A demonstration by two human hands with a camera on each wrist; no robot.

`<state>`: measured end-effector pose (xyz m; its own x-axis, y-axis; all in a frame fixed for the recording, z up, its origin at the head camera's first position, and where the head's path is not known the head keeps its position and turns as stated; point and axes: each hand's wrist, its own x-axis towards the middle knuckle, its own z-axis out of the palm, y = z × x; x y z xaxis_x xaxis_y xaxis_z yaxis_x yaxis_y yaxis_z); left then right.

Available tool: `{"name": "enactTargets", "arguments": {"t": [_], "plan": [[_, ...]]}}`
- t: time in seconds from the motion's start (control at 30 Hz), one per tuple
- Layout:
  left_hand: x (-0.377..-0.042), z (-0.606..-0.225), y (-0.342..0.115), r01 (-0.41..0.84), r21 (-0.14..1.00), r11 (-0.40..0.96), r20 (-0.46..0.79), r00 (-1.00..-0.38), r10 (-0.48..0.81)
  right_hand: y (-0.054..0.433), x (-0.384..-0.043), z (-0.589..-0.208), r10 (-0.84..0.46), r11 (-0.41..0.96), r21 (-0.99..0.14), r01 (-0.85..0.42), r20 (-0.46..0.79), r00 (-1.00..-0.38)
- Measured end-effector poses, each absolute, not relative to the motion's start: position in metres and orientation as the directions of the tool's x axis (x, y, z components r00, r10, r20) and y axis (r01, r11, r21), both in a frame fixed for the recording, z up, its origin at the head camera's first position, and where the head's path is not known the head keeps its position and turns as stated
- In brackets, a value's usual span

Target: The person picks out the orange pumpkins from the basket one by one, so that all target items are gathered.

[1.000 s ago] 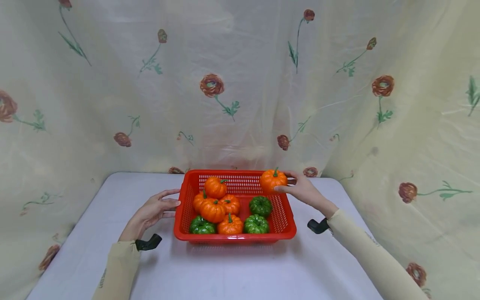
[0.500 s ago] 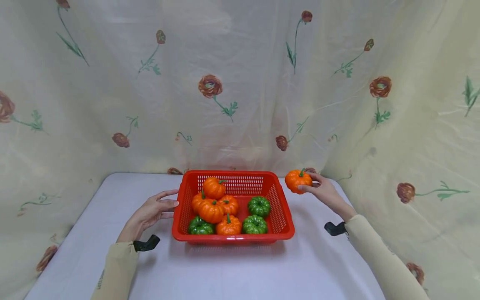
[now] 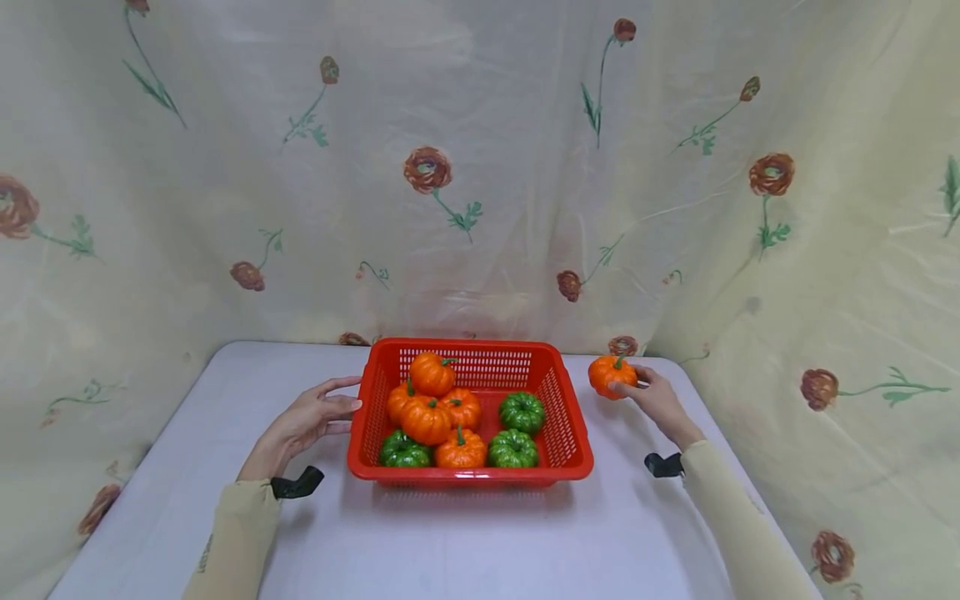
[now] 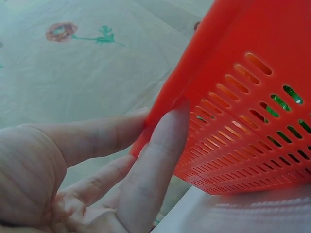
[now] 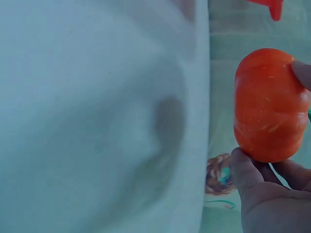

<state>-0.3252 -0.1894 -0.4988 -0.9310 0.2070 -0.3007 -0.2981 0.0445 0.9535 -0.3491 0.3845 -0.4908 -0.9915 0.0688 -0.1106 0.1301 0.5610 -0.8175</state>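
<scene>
An orange toy-sized pumpkin [image 3: 612, 377] with a green stem is held by my right hand [image 3: 663, 406], to the right of the red basket [image 3: 470, 473]. In the right wrist view the thumb and fingers of that hand grip the pumpkin [image 5: 270, 104] from opposite sides, and its shadow falls on the table. My left hand [image 3: 307, 421] is at the basket's left side. Its nearly straight fingers touch the rim and outer wall [image 4: 218, 73] in the left wrist view. Inside the basket are several orange pumpkins [image 3: 426, 421] and three green ones [image 3: 513, 448].
The basket stands on a table with a white cloth [image 3: 465, 542]. A flowered curtain [image 3: 495, 250] hangs close behind the table and along both sides. A dark wrist mount [image 3: 663, 465] sticks out from the right sleeve, and another [image 3: 297, 483] from the left.
My right hand has carried the orange pumpkin from over the basket's back right corner out to the right, then slightly lower. The left hand and the basket have stayed in place.
</scene>
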Motion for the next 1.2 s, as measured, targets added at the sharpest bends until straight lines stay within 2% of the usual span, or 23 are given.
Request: {"name": "enactTargets", "arguments": {"t": [0.57,0.93,1.2], "plan": [[-0.326,-0.500,-0.190,-0.297,0.954,0.041,-0.299,-0.931,0.207,0.384,-0.356,-0.535,0.100,0.571,-0.789,0.228,-0.209,-0.973],[-0.325,-0.499,-0.190,-0.294,0.956,0.022,-0.291,-0.932,0.214,0.385,-0.356,-0.534,0.095,0.577,-0.782,0.236,-0.223,-0.970],[-0.325,-0.500,-0.191,-0.286,0.958,0.006,-0.280,-0.933,0.227,0.392,-0.351,-0.520,0.061,0.569,-0.802,0.183,-0.181,-0.982]]}}
